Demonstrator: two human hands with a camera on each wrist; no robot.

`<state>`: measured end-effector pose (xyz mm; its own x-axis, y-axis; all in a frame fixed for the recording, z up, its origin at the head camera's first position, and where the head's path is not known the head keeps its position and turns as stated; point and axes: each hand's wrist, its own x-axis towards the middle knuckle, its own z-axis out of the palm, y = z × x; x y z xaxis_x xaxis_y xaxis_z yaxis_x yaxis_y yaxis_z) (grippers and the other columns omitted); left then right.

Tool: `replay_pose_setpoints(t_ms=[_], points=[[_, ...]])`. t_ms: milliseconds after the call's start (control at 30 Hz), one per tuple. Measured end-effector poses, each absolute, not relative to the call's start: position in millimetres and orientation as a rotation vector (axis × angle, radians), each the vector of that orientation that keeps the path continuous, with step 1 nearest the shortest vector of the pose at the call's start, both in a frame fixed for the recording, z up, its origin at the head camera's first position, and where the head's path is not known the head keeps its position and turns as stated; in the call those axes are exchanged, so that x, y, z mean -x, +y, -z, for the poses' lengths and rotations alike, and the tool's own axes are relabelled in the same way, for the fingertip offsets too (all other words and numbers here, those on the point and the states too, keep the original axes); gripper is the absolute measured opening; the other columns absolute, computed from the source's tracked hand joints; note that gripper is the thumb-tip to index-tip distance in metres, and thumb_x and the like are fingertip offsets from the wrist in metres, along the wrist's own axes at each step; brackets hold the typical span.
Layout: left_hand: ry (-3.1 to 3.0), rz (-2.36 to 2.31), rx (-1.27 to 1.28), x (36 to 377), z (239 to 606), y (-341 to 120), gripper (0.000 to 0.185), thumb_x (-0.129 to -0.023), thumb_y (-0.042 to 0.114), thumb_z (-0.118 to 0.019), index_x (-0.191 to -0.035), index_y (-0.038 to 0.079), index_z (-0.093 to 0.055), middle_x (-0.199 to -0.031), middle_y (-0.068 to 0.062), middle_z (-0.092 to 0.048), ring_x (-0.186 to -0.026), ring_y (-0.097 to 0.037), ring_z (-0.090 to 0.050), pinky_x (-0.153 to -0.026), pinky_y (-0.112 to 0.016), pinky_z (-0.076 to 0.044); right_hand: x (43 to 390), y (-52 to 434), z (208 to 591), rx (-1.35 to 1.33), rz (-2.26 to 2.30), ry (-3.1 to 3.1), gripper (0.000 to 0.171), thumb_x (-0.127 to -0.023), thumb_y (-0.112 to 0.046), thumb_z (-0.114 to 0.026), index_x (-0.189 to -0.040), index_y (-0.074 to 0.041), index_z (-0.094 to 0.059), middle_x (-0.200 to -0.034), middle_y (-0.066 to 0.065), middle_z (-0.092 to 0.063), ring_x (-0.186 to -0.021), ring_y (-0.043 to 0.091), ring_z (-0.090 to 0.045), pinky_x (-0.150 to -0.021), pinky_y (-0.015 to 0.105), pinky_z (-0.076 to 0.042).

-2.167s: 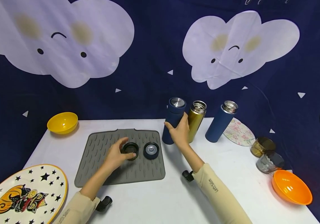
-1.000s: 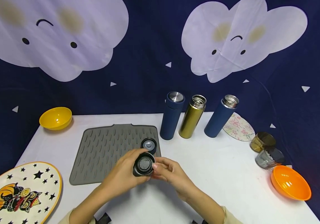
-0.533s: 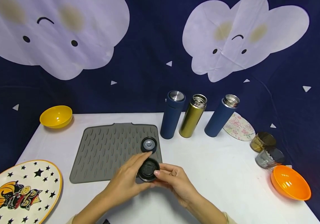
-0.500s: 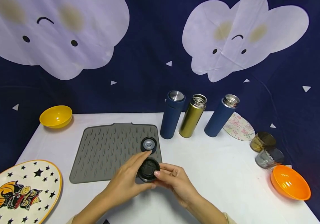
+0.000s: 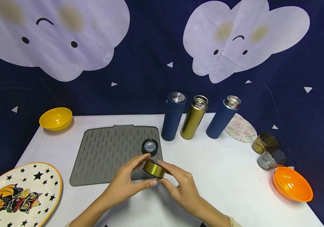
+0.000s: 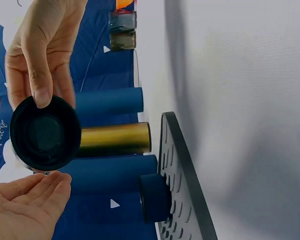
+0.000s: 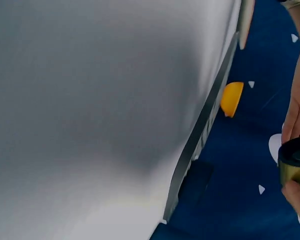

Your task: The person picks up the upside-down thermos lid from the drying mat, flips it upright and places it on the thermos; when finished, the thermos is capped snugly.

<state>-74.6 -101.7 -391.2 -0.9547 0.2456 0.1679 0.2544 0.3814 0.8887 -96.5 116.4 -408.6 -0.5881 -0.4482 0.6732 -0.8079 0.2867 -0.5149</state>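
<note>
In the head view, my right hand [image 5: 183,186] pinches a gold bottle lid [image 5: 154,169] above the table, just past the mat's lower right corner. Its gold side faces me; the left wrist view shows the black hollow inside of the lid [image 6: 45,134]. My left hand [image 5: 128,178] is spread around the lid's other side, fingers fairly straight, with a gap beside the palm. A second, dark blue lid [image 5: 150,147] lies inside up on the grey drying mat [image 5: 99,157]. Behind stand a capped blue bottle [image 5: 174,116], an uncapped gold bottle [image 5: 193,119] and an uncapped blue bottle [image 5: 222,119].
A yellow bowl [image 5: 55,119] sits at the back left, a star-patterned plate [image 5: 20,195] at the front left. On the right are a floral plate [image 5: 240,127], two tinted glasses, amber [image 5: 264,143] and grey [image 5: 271,159], and an orange bowl [image 5: 292,184].
My left hand lifted the gold lid off the mat while my right hand left the capped blue bottle and took hold of it. The lid has since turned, hollow side away from me.
</note>
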Motion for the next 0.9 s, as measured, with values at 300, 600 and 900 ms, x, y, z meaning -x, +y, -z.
replay_pose_setpoints(t_ms=[300,600,900], points=[[-2.522,1.815,0.528,73,394,-102,0.081,-0.077,0.037,-0.085,-0.147,0.023,-0.046,-0.148,-0.002,-0.050,-0.133,-0.024,-0.052,-0.111,-0.037,-0.041,106,114,390,-1.323,-0.489,-1.674,0.022,-0.100,0.000,-0.050,-0.111,0.012,-0.066,-0.110,0.025,-0.070,-0.099,0.037,-0.071,-0.089,0.034,-0.057],[-2.345,1.957,0.811,74,395,-101,0.090,-0.073,0.021,-0.089,-0.149,0.027,-0.042,-0.144,0.005,-0.053,-0.133,-0.021,-0.052,-0.113,-0.021,-0.035,113,117,383,-1.391,-0.171,-1.323,0.018,-0.098,0.001,-0.054,-0.096,0.008,-0.070,-0.098,0.024,-0.072,-0.090,0.036,-0.073,-0.080,0.032,-0.060],[-2.397,1.556,0.892,70,399,-94,0.095,-0.074,0.035,-0.087,-0.153,0.024,-0.035,-0.148,0.006,-0.049,-0.133,-0.016,-0.051,-0.106,-0.035,-0.047,115,115,383,-1.445,-0.145,-1.223,0.019,-0.098,-0.005,-0.057,-0.096,0.008,-0.071,-0.095,0.024,-0.073,-0.089,0.036,-0.072,-0.078,0.034,-0.060]])
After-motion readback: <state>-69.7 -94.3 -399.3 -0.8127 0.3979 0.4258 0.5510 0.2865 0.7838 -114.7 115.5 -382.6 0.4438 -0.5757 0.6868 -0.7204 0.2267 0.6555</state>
